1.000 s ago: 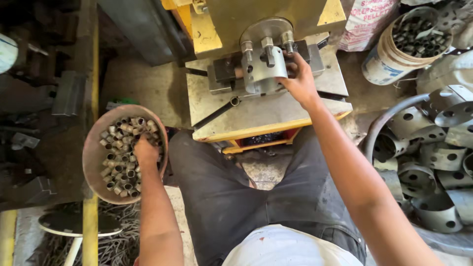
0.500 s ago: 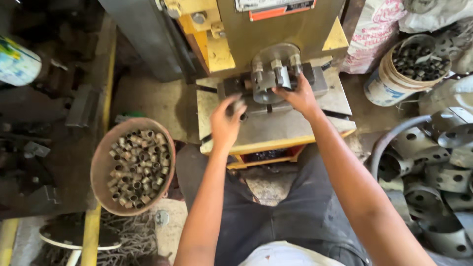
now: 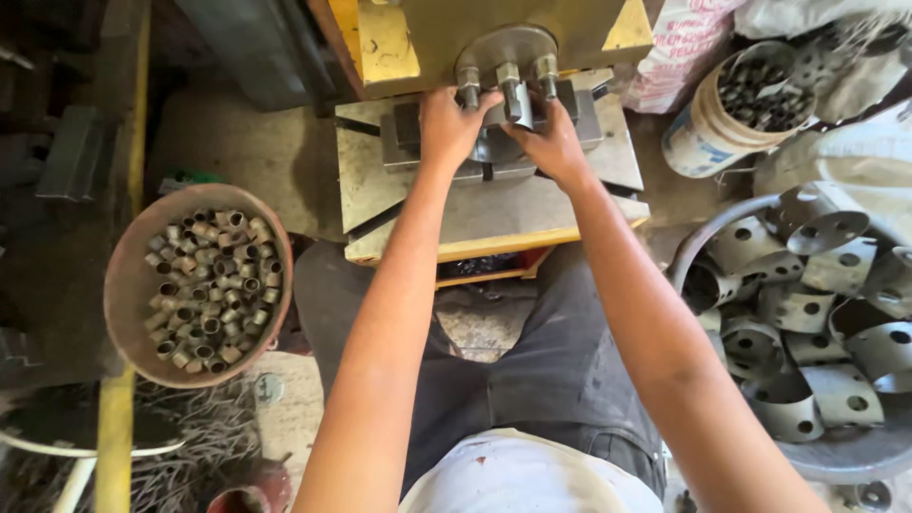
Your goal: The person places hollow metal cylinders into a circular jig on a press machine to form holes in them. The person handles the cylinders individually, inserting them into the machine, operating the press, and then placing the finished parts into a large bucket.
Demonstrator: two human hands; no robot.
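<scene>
Both hands are up at the steel die block point(image 3: 503, 142) on the yellow press point(image 3: 399, 47), and everything else sits around that block. The left hand point(image 3: 451, 123) curls over the block's left side, fingers bent onto the metal just under the three upright pins point(image 3: 508, 81); whether it pinches a small piece there I cannot tell. The right hand point(image 3: 551, 142) presses against the block's right front, fingers folded around its edge. To my eye this is seating work, and doing it well means pushing the piece fully home against the pins, square and flat, with fingertips kept low and clear of the round head above. Left of the block and nearer the person stands one brown bowl point(image 3: 128, 285) heaped with short metal sleeves point(image 3: 209, 290), too many to count. Right of it and further back, one pale bucket point(image 3: 708, 133) holds dark small parts. Right and nearer, one tub point(image 3: 855, 456) carries a pile of punched, curved steel bands point(image 3: 807, 323), a dozen or so visible
</scene>
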